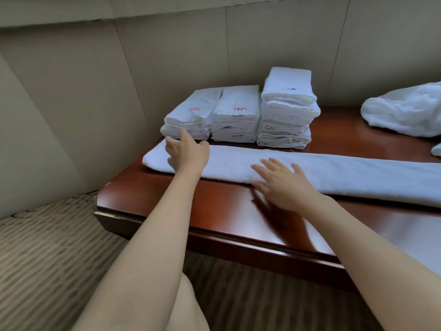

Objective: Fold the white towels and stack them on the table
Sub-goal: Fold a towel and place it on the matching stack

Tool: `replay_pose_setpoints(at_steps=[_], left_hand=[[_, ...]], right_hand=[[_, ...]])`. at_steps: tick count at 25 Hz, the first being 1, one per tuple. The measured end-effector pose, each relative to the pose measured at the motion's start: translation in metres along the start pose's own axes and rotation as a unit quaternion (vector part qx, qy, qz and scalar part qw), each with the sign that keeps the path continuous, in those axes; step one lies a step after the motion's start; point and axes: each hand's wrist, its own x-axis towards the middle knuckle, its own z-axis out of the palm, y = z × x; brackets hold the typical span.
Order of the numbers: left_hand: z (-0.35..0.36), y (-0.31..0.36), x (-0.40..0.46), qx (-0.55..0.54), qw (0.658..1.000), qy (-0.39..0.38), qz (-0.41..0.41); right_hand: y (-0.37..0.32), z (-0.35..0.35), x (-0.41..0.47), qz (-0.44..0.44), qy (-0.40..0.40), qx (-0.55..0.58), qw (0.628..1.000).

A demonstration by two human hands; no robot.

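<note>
A white towel [334, 174], folded into a long narrow strip, lies across the reddish wooden table [214, 211] from left to right. My left hand [187, 152] rests flat on the strip's left end, fingers straight. Near the strip's front edge at the middle, my right hand [280, 183] lies with its fingers spread, touching the cloth. Behind the strip stand three stacks of folded white towels: a low left stack [191, 115], a middle stack [236, 115] and a taller right stack [287, 108].
A heap of unfolded white towels [405, 111] lies at the table's far right, with a small piece of white cloth [436, 149] at the right frame edge. Padded beige wall panels [95, 91] run behind the table. Striped carpet [47, 259] lies below left.
</note>
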Motion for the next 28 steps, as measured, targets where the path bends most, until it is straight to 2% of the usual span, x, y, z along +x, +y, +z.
replay_pose_setpoints(at_steps=[2,4,6,9,12,16,18,20,21,23,25,26,27,28], left_hand=[[-0.01,-0.018,0.005,-0.155,0.977,0.111,-0.096],[-0.016,-0.034,0.01,-0.274,0.926,0.126,-0.226],[-0.016,-0.043,0.016,-0.344,0.882,0.11,-0.304],[-0.012,-0.048,0.03,-0.477,0.813,0.091,-0.323],[-0.015,-0.041,0.037,-0.536,0.772,0.016,-0.342],[-0.012,-0.008,0.029,-0.518,0.82,0.023,-0.243],[-0.015,0.017,0.017,-0.505,0.844,0.014,-0.177],[-0.015,0.044,-0.001,-0.474,0.875,-0.026,-0.097],[-0.014,0.057,-0.011,-0.46,0.885,-0.055,-0.051],[-0.014,0.079,-0.027,-0.461,0.876,-0.135,0.043],[-0.015,0.094,-0.041,-0.481,0.84,-0.219,0.121],[-0.013,0.098,-0.047,-0.466,0.836,-0.245,0.154],[-0.006,0.098,-0.053,-0.421,0.846,-0.267,0.189],[0.007,0.096,-0.06,-0.329,0.869,-0.285,0.236]], right_hand=[[-0.022,0.001,0.007,-0.035,0.011,0.033,0.999],[-0.039,0.007,0.016,-0.055,0.022,0.042,0.997],[-0.049,0.012,0.025,-0.049,0.045,0.015,0.998],[-0.059,0.014,0.036,-0.014,0.071,-0.013,0.997],[-0.068,0.013,0.041,0.012,0.082,-0.026,0.996],[-0.09,0.023,0.042,0.014,0.126,-0.034,0.991],[-0.098,0.023,0.041,0.031,0.134,0.04,0.99],[-0.096,0.011,0.043,0.069,0.171,0.167,0.968],[-0.091,0.002,0.045,0.092,0.203,0.245,0.944],[-0.07,-0.016,0.047,0.115,0.312,0.388,0.859],[-0.035,-0.031,0.044,0.137,0.385,0.528,0.745],[-0.015,-0.039,0.039,0.153,0.393,0.601,0.679],[0.006,-0.045,0.031,0.168,0.388,0.66,0.621],[0.031,-0.051,0.019,0.177,0.386,0.704,0.57]])
